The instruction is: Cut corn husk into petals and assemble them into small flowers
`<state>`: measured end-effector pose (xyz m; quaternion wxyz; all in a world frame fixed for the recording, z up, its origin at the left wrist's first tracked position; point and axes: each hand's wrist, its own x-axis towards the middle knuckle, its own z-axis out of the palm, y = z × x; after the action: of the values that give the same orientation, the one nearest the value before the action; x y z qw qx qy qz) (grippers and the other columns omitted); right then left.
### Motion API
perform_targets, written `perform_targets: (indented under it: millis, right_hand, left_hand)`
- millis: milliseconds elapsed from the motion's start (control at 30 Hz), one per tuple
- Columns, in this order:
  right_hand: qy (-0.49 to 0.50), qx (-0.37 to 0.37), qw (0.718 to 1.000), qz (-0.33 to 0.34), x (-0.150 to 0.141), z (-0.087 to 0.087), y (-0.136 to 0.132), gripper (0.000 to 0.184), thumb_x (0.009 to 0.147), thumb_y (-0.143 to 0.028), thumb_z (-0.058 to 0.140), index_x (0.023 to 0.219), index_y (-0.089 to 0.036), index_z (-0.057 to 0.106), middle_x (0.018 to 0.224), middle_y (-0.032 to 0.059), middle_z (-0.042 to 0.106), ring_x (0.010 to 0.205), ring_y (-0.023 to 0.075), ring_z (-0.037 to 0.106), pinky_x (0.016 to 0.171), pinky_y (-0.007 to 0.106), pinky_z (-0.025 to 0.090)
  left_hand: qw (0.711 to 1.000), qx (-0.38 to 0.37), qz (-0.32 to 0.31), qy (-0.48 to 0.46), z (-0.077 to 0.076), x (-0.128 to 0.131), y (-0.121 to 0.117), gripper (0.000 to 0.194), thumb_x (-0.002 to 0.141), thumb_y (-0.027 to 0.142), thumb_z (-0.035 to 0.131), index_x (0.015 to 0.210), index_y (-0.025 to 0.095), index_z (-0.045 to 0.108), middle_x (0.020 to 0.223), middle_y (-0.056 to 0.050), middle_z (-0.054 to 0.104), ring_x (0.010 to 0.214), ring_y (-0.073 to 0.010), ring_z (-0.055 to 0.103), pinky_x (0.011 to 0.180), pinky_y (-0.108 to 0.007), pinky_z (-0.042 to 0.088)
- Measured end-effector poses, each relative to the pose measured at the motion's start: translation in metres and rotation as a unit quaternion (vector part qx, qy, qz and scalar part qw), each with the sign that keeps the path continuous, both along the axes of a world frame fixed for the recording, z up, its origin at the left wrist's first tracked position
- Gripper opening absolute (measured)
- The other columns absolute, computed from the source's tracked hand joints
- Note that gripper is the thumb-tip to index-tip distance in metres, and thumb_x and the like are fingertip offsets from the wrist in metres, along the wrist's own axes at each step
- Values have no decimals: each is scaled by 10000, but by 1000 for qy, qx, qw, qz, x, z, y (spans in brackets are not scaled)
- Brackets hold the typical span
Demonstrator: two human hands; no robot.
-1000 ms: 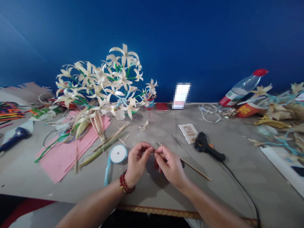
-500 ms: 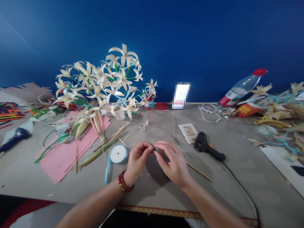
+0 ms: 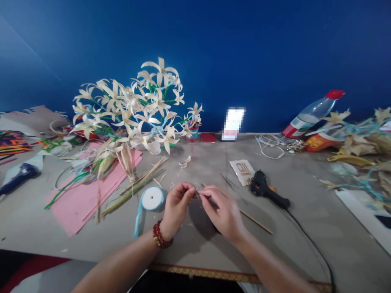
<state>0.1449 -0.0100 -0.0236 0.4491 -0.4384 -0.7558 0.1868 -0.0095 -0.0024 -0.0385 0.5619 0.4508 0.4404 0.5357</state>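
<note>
My left hand (image 3: 178, 205) and my right hand (image 3: 224, 213) meet fingertip to fingertip over the middle of the table. Each is closed in a pinch, thumb against fingers. Something small and thin lies between them, too tiny and too covered to name. Just left of my left hand lies a roll of light blue ribbon (image 3: 152, 198) with its loose end trailing toward me. A thin wooden stick (image 3: 258, 223) rests beyond my right hand, partly hidden by it. Dark thin wires (image 3: 233, 188) and a black glue gun (image 3: 267, 190) lie farther right.
Cream handmade flowers (image 3: 157, 99) stand at the back left above pink paper sheets (image 3: 76, 207) and dry husk strips (image 3: 134, 191). At the back are a phone-like bright screen (image 3: 233, 124) and a tilted bottle (image 3: 311, 116). A black cord (image 3: 314, 244) crosses the right side.
My right fingertips have shifted slightly and drawn a little apart from the left ones, still pinching. The left hand stays almost in place.
</note>
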Motion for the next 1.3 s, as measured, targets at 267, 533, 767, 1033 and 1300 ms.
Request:
perform_targets:
  millis: [267,533,767,1033,1300]
  right_hand:
    - [35,-44,998,13,-1,1,1,132,926,-151,502,937,-207,621,895,56,662,849,180,631,770,290,496]
    - [41,-75,996,3,-3,1,-1,61,898,-206,565,881,-213,623,817,39,662,741,176,630,707,283,502]
    - [97,-179,979,5,-2,0,2,136,903,-267,569,804,-198,631,746,20,662,690,159,606,648,251,469]
    - [287,-316,901,72,-3,2,3,256,819,-435,675,798,-187,610,681,-10,587,616,125,542,588,234,449]
    - [339,-344,867,122,-3,8,1,307,780,-470,725,773,-189,602,672,-16,568,604,114,534,575,227,459]
  left_hand:
    - [1000,-20,-8,-22,1,0,0,165,864,324,651,838,165,618,747,2,602,717,-116,546,708,-227,444]
    - [999,-18,15,-23,3,0,0,194,836,352,677,818,164,630,735,4,622,707,-118,569,707,-226,458]
    - [998,-24,11,-55,3,0,0,158,811,310,716,833,163,661,754,6,632,718,-104,576,710,-214,468]
    - [992,-16,-22,-125,4,0,-3,158,781,265,747,922,194,732,953,-53,675,868,-149,615,804,-258,504]
    - [988,30,-65,-134,10,-2,-2,94,802,282,723,839,198,743,869,-43,589,839,-157,577,780,-276,492]
